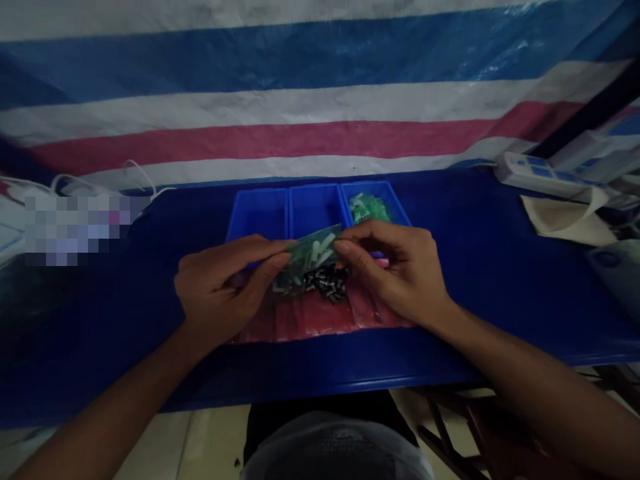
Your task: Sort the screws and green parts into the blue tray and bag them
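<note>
Between my two hands, a small clear greenish plastic bag [311, 255] with several pale stick-like pieces inside is held up by its edges. My left hand [227, 277] pinches its left side between thumb and fingers. On the right side, my right hand [400, 263] grips the bag's upper corner the same way. Below the bag lies a heap of small dark metallic pieces [331, 285] on a red plastic sheet [315, 319]. Part of the heap is hidden behind the bag. A bit of pink [383, 263] shows by my right fingers; its kind is unclear.
Three blue bins stand behind my hands: a left bin [260, 207], a middle bin [316, 203] and a right bin [397, 200] holding green packets [369, 208]. A white power strip [530, 175] and a beige cloth-like piece [567, 220] lie right. White cables [140, 175] run at left.
</note>
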{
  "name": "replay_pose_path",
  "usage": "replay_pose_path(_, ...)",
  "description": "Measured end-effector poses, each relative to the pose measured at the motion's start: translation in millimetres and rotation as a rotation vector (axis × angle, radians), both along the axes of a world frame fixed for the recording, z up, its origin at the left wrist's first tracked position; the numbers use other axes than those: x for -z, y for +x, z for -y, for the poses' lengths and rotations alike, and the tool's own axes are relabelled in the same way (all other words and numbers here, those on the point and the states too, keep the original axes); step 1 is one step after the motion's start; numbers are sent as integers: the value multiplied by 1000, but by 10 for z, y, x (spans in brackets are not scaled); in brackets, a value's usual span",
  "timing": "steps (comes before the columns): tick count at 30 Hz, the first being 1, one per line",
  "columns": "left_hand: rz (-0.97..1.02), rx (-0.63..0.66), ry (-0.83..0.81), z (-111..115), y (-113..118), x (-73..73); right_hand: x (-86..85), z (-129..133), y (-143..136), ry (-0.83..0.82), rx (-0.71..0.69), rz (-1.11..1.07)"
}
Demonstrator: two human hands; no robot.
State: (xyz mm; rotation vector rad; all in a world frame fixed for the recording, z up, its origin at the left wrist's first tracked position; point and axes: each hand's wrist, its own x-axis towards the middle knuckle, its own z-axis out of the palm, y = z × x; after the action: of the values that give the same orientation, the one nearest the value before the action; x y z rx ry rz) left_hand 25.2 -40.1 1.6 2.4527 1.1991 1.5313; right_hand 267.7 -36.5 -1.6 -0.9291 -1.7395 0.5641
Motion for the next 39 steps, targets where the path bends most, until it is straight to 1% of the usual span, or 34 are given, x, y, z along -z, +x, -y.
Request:
replay_pose_path(3, 26, 37, -58, -25, -6, -18, -64, -226, 297, 20, 160, 27)
replay_pose_path(4, 25, 35, -72, -36, -12, -26, -79, -329, 429, 8, 232, 73)
replay_pose_path(5, 20, 29, -78, -46, -19, -34, -86, -435, 562, -9, 276, 166)
replay_pose_path(8, -2, 16, -81, -76, -43, -48, -38, -708, 871, -43, 308, 314)
replay_pose_path(11, -13, 27, -75, -99, -56, -40, 82, -812, 943, -29, 386, 448)
replay_pose_path(13, -18, 35, -69, -110, -59, -27, 142, -784, 885, 23, 475, 514)
replay_pose_path(15, -27, 39, -57, -120, -64, -14, 160, -715, 791, 92, 534, 564)
replay_pose_path(17, -45, 34, -49, -129, -73, -4, 152, -640, 699, 151, 502, 622)
replay_pose_path(19, -62, 28, -47, -137, -82, 3, 150, -586, 629, 183, 399, 697)
replay_pose_path(22, -80, 33, -43, -148, -86, 7, 193, -548, 576, 195, 253, 801)
replay_pose_path(25, -99, 50, -27, -166, -80, 0, 248, -523, 563, 201, 187, 870)
replay_pose_path(27, -128, 60, 12, -192, -80, -4, 263, -505, 556, 180, 180, 922)
replay_pose_path(30, -235, 109, 84, -255, -95, 13, 264, -497, 535, 75, 185, 974)
replay_pose_path(32, -333, 157, 87, -305, -116, 51, 269, -516, 523, 1, 188, 968)
replay_pose_path(34, -415, 200, 52, -348, -142, 105, 274, -542, 519, -37, 206, 956)
replay_pose_path(36, -461, 229, 16, -377, -166, 157, 258, -549, 516, -24, 259, 931)
replay_pose_path(37, -471, 237, 7, -386, -174, 177, 236, -536, 509, 12, 293, 904)
replay_pose_path(38, -476, 240, 4, -391, -180, 190, 204, -510, 492, 69, 316, 863)
replay_pose_path(39, -477, 240, 4, -392, -183, 196, 165, -468, 464, 145, 309, 808)
